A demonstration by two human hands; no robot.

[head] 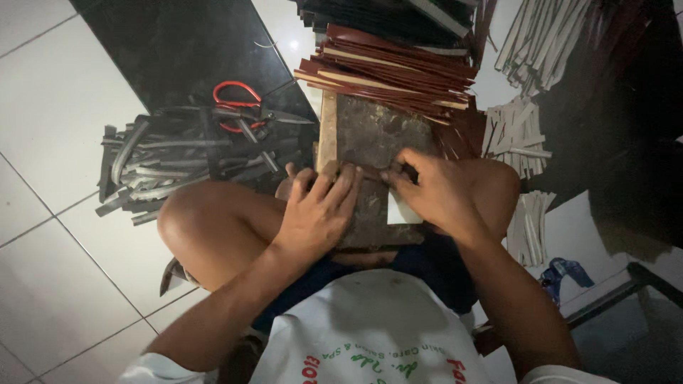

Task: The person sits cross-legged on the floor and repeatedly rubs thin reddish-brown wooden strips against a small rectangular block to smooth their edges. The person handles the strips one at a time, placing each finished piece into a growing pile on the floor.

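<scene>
Risk: the strip (359, 173) may skid across the board (377, 142) under uneven pressure, and the fingers lie near whatever the right hand (434, 188) works with. Left hand (320, 210): fingers extended and spread, pressing the strip flat on the board across the lap. Right hand: fingers curled at the strip's end; its grip contents cannot be determined. Scissors (238, 107) lie apart on the floor (43, 85)

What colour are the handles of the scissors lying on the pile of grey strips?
Red, seen in the head view: the scissors rest on top of the grey strips.
</scene>
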